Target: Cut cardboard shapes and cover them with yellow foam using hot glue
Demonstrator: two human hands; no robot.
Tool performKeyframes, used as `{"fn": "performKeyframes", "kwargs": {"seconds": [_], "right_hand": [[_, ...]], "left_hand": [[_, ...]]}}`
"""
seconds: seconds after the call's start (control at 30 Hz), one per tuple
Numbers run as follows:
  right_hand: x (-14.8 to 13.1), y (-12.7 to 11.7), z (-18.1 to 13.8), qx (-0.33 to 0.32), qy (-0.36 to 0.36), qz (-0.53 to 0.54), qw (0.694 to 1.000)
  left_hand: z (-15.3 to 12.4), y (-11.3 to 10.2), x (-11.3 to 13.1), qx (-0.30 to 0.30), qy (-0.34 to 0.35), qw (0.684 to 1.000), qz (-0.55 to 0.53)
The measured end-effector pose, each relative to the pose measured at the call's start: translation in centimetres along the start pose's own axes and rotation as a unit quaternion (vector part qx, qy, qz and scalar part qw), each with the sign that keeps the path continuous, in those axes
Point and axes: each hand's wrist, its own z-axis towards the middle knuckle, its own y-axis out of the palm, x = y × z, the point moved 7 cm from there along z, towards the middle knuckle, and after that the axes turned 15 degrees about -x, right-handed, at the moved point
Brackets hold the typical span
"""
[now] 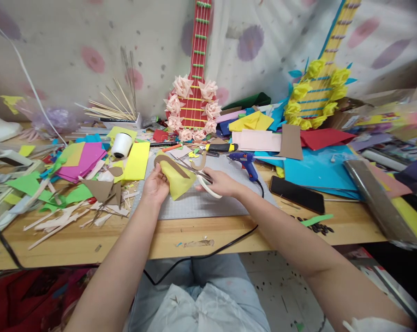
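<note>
My left hand [156,185] pinches the edge of a yellow sheet [179,184] with a curved brown strip [174,165] lying along its upper side. In my right hand [224,183] is a pair of scissors [210,188] with white handles. The blades point left at the sheet's right side; whether they touch it I cannot tell. Both hands are above a grey cutting mat [205,210]. Just beyond the scissors lies a small brown curved piece [199,162].
A blue glue gun [245,162] and a black phone [297,193] lie to the right. Colored sheets and scraps [80,161] cover the left side. A red paper guitar [191,110] and a yellow one [315,99] stand at the back. A black cable [208,255] hangs over the front edge.
</note>
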Motion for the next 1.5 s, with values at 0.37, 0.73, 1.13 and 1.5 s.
{"fn": "performKeyframes", "kwargs": {"seconds": [0.37, 0.73, 1.13, 1.5], "right_hand": [[-0.5, 0.0, 0.7, 0.011, 0.011, -0.047, 0.999], [-0.4, -0.1, 0.9, 0.022, 0.009, -0.011, 1.0], [0.0, 0.0, 0.6, 0.022, 0.024, -0.024, 0.999], [-0.9, -0.1, 1.2, -0.003, 0.02, -0.045, 0.999]], "left_hand": [[0.3, -0.1, -0.6, -0.009, -0.023, 1.0, 0.01], [0.3, -0.3, -0.9, 0.008, -0.035, 0.999, -0.027], [-0.2, 0.3, -1.8, 0.017, -0.064, 0.995, -0.08], [-0.1, 0.5, -2.9, -0.001, -0.074, 0.993, -0.096]]}}
